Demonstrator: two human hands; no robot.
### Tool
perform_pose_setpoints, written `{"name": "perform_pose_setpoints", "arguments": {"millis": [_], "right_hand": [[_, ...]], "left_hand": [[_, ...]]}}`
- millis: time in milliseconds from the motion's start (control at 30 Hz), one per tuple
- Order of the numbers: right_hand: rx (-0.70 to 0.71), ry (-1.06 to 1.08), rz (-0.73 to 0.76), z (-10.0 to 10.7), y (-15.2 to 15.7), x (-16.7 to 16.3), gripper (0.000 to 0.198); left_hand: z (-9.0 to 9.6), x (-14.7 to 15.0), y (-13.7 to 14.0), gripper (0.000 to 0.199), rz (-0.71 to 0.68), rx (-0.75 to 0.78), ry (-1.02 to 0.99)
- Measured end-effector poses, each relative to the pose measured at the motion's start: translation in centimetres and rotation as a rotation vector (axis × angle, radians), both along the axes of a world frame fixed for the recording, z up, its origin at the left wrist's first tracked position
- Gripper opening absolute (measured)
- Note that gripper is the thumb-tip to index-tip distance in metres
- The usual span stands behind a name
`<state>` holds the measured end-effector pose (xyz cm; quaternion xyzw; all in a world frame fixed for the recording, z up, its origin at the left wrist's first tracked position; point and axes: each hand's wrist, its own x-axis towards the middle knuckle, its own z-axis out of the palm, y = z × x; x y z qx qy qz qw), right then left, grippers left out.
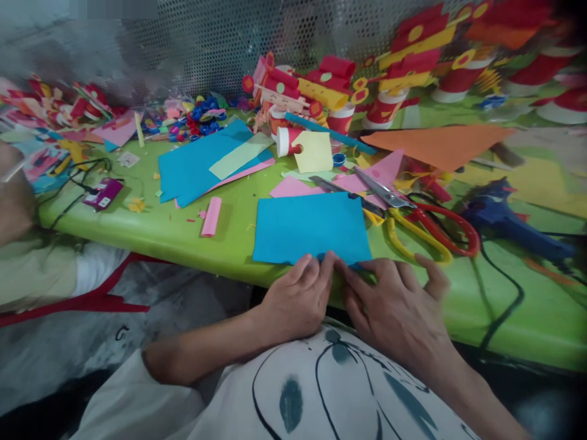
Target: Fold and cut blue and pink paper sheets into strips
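A blue sheet of paper (312, 223) lies at the front edge of the green table, its near edge bent up under my fingertips. My left hand (298, 293) has its fingers bent together and pinches that edge near the middle. Right beside it, my right hand (398, 299) grips the same edge between thumb and forefinger, the other fingers bent over the table. Scissors (413, 214) with a red and a yellow handle lie just beyond my right hand. A blue glue gun (509, 220) rests farther right, its cord running down to the table edge.
A rolled pink paper (211, 217) and a purple box (103, 194) lie to the left. Behind are more blue sheets (197, 162), an orange sheet (440, 145) and red paper-cup models (387, 107). Another person's arm (13, 195) is at far left.
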<state>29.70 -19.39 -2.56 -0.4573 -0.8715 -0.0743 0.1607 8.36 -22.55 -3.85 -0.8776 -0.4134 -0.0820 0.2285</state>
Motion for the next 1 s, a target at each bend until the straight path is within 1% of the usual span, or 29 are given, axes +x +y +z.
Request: {"name": "perform_pose_setpoints", "arguments": {"millis": [100, 200, 300, 367, 500, 567, 667, 733, 867, 1000], "right_hand": [[0.044, -0.015, -0.004, -0.4, 0.1, 0.2, 0.040], [0.080, -0.028, 0.005, -0.9, 0.3, 0.7, 0.038], [0.091, -0.007, 0.041, -1.3, 0.5, 1.2, 0.039], [0.084, 0.012, 0.033, -1.4, 0.5, 1.3, 0.039], [0.029, 0.059, 0.022, -1.1, 0.3, 0.9, 0.041], [0.010, 0.070, 0.004, -1.1, 0.2, 0.7, 0.041], [0.036, 0.062, -0.006, -1.2, 0.0, 0.7, 0.041], [0.067, 0.046, -0.020, -1.4, -0.3, 1.0, 0.042], [0.100, -0.012, -0.112, -1.8, -0.9, 1.6, 0.050], [0.066, -0.015, -0.149, -1.7, -1.4, 1.7, 0.052]], "left_hand": [[-1.9, -0.3, -0.5, 0.057, 0.074, -0.024, -0.045], [-2.6, -1.0, -1.1, 0.059, 0.129, -0.020, -0.073], [-2.6, -1.9, -1.9, 0.062, 0.166, 0.015, -0.118], [-2.5, -2.6, -2.6, 0.063, 0.201, 0.021, -0.156], [-2.1, -3.9, -3.7, 0.060, 0.325, -0.005, -0.215], [-2.0, -4.2, -3.9, 0.059, 0.375, 0.001, -0.240], [-2.2, -4.2, -4.1, 0.058, 0.397, 0.024, -0.272], [-2.4, -3.9, -4.2, 0.061, 0.411, 0.045, -0.291], [-2.8, -3.6, -4.4, 0.074, 0.448, 0.064, -0.289], [-2.6, -3.6, -4.6, 0.082, 0.461, 0.021, -0.291]]}}
